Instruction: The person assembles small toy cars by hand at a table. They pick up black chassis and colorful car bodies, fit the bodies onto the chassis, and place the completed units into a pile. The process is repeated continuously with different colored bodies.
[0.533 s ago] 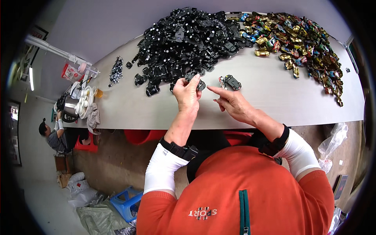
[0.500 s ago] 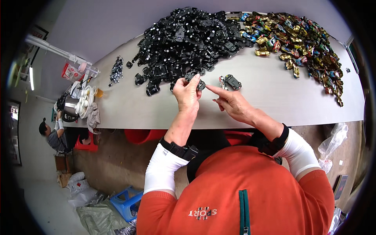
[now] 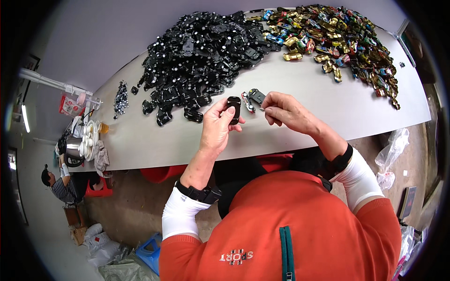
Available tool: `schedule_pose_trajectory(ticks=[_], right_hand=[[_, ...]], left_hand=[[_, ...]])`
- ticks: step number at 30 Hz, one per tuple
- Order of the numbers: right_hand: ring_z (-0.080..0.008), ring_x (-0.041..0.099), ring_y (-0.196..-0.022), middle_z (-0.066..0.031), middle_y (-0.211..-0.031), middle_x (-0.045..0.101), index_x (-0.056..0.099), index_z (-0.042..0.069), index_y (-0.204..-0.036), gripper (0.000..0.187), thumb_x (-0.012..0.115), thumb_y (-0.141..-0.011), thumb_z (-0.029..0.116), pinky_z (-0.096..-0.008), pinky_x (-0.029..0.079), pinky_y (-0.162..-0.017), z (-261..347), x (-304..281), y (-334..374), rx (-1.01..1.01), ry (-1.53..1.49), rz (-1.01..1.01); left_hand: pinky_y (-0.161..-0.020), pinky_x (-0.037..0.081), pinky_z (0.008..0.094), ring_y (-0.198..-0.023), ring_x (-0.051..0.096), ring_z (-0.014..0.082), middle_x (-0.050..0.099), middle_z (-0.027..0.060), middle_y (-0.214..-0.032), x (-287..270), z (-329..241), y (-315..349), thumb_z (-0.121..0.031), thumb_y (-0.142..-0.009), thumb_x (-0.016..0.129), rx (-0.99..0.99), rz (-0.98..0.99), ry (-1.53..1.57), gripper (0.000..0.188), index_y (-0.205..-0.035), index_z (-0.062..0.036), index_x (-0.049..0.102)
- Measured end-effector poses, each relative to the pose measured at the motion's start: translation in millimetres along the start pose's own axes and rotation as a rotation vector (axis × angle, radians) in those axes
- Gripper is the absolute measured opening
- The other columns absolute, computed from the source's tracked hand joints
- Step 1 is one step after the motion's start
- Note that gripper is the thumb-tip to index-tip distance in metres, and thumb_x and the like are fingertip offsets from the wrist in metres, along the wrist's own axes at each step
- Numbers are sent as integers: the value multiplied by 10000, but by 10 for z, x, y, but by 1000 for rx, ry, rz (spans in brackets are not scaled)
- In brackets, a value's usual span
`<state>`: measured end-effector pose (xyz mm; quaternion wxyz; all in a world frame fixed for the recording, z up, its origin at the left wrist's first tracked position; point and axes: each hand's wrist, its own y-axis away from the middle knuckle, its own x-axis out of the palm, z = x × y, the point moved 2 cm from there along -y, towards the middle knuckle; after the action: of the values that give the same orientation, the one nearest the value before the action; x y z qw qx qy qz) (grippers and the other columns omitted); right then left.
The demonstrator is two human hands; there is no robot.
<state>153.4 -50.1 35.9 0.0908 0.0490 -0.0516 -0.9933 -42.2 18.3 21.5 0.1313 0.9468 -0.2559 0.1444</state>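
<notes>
A black toy car (image 3: 236, 103) stands tilted above the pale table (image 3: 337, 107), clamped in a person's left hand (image 3: 217, 129), the thumb pressed over its face and the other fingers curled behind. At three o'clock from it, the right hand (image 3: 287, 112) is bent inward, thumb and forefinger drawn close; whether they pinch anything small cannot be told. Just beside, toward two o'clock, lie a red-and-silver car (image 3: 248, 102) and a grey car (image 3: 257, 96). Black cars (image 3: 201, 58) heap up at eleven, gold and multicoloured ones (image 3: 333, 44) at two.
</notes>
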Motion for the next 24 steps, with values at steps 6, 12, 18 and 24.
schedule_pose_trajectory(ticks=[6,12,18,24], right_hand=[[-75,448,-591,-8,-682,537,536,-24,-1025,183,473,-910,104,-235,390,-536,37,-4,-7,-60,-139,136],[-73,451,-596,-1,-683,533,547,-23,-1003,176,489,-898,107,-233,389,-539,-8,35,-49,-45,-101,225],[-79,456,-612,4,-666,519,554,1,-951,119,504,-880,81,-254,397,-551,42,59,-50,-55,15,192],[-86,437,-614,4,-642,492,573,-3,-892,84,505,-886,47,-266,399,-570,-62,156,-86,-129,164,42]], left_hand=[[-502,398,175,-651,542,85,633,76,-847,-21,72,68,-83,-919,548,-124,190,-109,205,-1082,31,599],[-544,395,165,-631,472,41,604,-3,-804,-30,62,95,-45,-903,554,-126,210,-214,213,-1100,-21,631],[-544,375,168,-628,448,39,592,-3,-793,-22,60,80,-42,-895,562,-65,231,-283,188,-1060,-16,648],[-507,357,163,-590,444,37,585,5,-766,74,-8,152,-55,-893,568,60,194,-413,180,-1046,-4,649]])
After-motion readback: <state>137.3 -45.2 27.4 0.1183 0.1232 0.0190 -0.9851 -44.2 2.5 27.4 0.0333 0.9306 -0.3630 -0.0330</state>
